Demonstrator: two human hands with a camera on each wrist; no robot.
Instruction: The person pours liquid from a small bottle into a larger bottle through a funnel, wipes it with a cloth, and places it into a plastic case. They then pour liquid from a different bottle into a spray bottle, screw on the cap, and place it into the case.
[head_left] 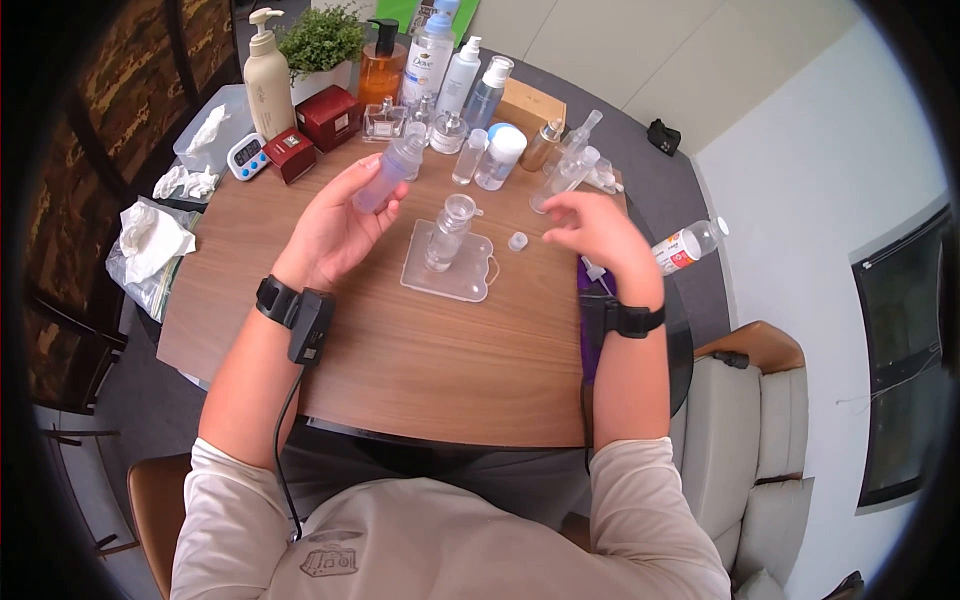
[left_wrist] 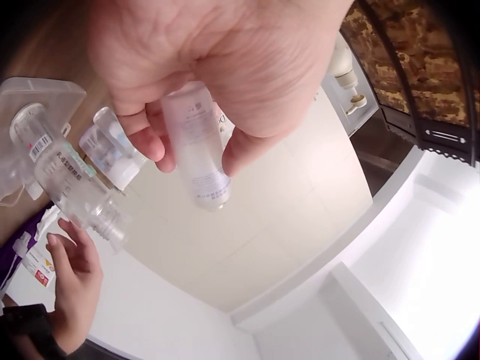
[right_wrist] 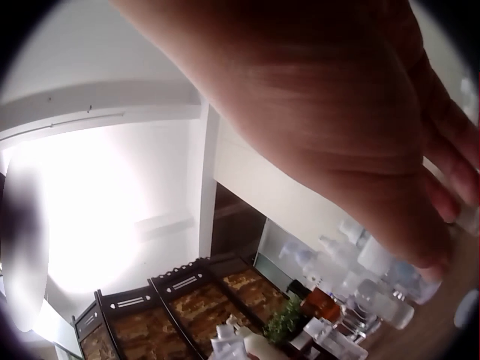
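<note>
My left hand (head_left: pixel 335 230) holds a small frosted, faintly lilac bottle (head_left: pixel 380 187) upright at a tilt, thumb on one side and fingers behind. In the left wrist view this frosted bottle (left_wrist: pixel 196 150) shows faint printing. Below and to the right, a clear empty-looking bottle (head_left: pixel 447 245) with an uncapped neck stands on a flat clear plastic case (head_left: pixel 415 275). A small clear cap (head_left: pixel 517 241) lies beside the case. My right hand (head_left: pixel 602 232) hovers over the table's right side, fingers loosely bent close to a clear bottle (head_left: pixel 570 178).
Along the table's back stand several pump bottles, a beige one (head_left: pixel 268 85) among them, with dark red boxes (head_left: pixel 330 117) and a white timer (head_left: pixel 247 157). A purple pouch (head_left: pixel 590 330) lies at the right edge. A labelled bottle (head_left: pixel 690 247) is beyond my right wrist.
</note>
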